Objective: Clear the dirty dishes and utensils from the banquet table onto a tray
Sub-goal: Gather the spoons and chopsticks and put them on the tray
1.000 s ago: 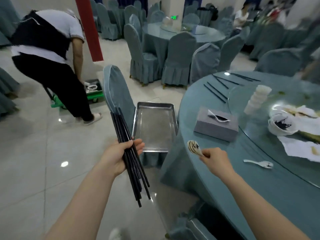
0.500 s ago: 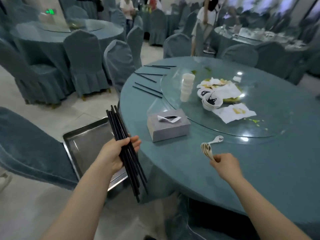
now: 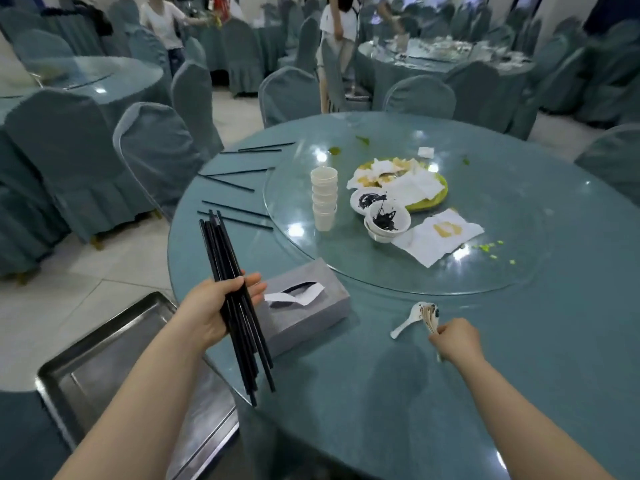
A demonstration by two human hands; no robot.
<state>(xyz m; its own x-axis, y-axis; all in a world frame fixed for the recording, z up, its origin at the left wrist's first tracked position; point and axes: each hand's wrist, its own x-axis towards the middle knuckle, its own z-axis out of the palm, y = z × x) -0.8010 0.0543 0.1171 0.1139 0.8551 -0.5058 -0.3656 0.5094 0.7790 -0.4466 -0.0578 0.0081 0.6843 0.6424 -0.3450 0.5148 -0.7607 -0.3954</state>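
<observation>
My left hand (image 3: 216, 308) grips a bundle of black chopsticks (image 3: 232, 296) at the table's near left edge. My right hand (image 3: 457, 339) holds a stack of white spoons (image 3: 430, 315) just above the teal tablecloth. A loose white spoon (image 3: 407, 322) lies on the cloth right beside that stack. More black chopsticks (image 3: 235, 216) lie scattered on the table's left side. On the glass turntable (image 3: 485, 271) stand stacked white cups (image 3: 323, 199), two dirty white bowls (image 3: 386, 218), a green plate (image 3: 433, 197) with napkins, and a stained napkin (image 3: 438, 235). The metal tray (image 3: 114, 362) sits on a chair at lower left.
A grey tissue box (image 3: 304, 303) stands between my hands near the table edge. Covered chairs (image 3: 156, 150) ring the table. Other people (image 3: 337, 36) stand by further tables at the back. Green food scraps (image 3: 488, 247) dot the turntable.
The view has swung right from the tray to the table. My right hand with the spoon stack has moved up beside the loose spoon. My left hand still carries the chopsticks.
</observation>
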